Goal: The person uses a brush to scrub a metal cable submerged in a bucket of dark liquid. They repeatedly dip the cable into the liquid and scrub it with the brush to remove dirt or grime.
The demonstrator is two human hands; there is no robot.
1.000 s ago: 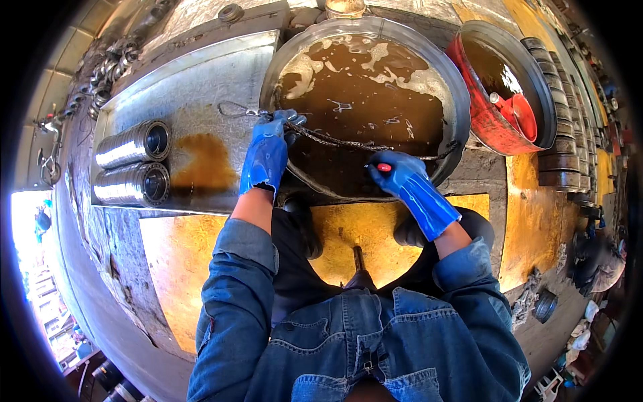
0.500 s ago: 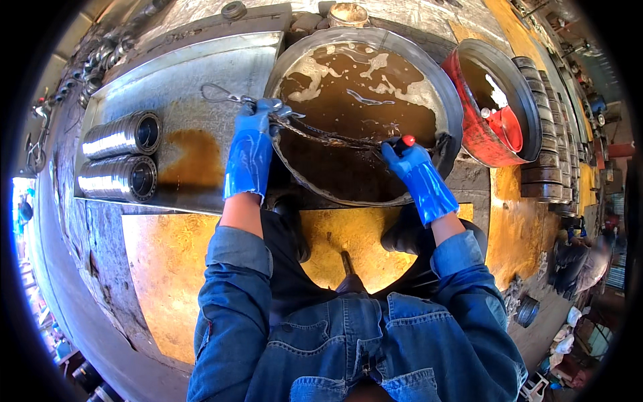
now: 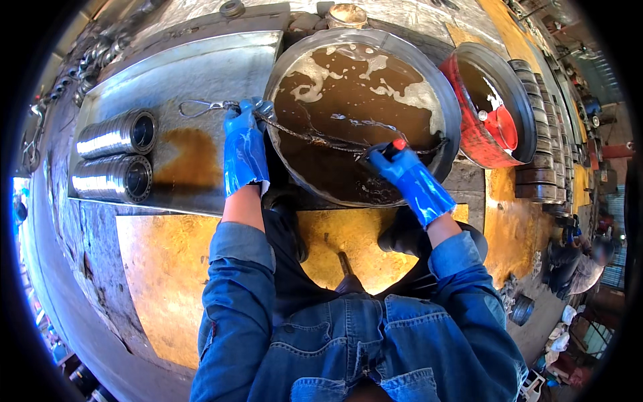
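Note:
My left hand (image 3: 244,149), in a blue rubber glove, is closed round a dark wire rope (image 3: 305,136) at the left rim of a large round metal tub (image 3: 452,110). The rope's looped end (image 3: 194,107) sticks out to the left over the metal tray. From my left hand the rope slants right across the tub, above brown liquid (image 3: 335,100) with pale foam. My right hand (image 3: 412,179), gloved alike, is closed on a dark tool handle with a red tip (image 3: 400,144), close against the rope. The tool's working end is hidden under the hand.
Two rows of shiny metal rings (image 3: 110,138) lie in the shallow metal tray (image 3: 181,74) at left. Right of the tub stands a red drum (image 3: 462,127) holding liquid and a red container (image 3: 501,127). Stacked rings (image 3: 536,175) are beyond it. A person (image 3: 579,264) is at far right.
My left hand and the rope's loop have shifted left. My right hand has moved slightly left and down along the rope, with the red-tipped handle in it.

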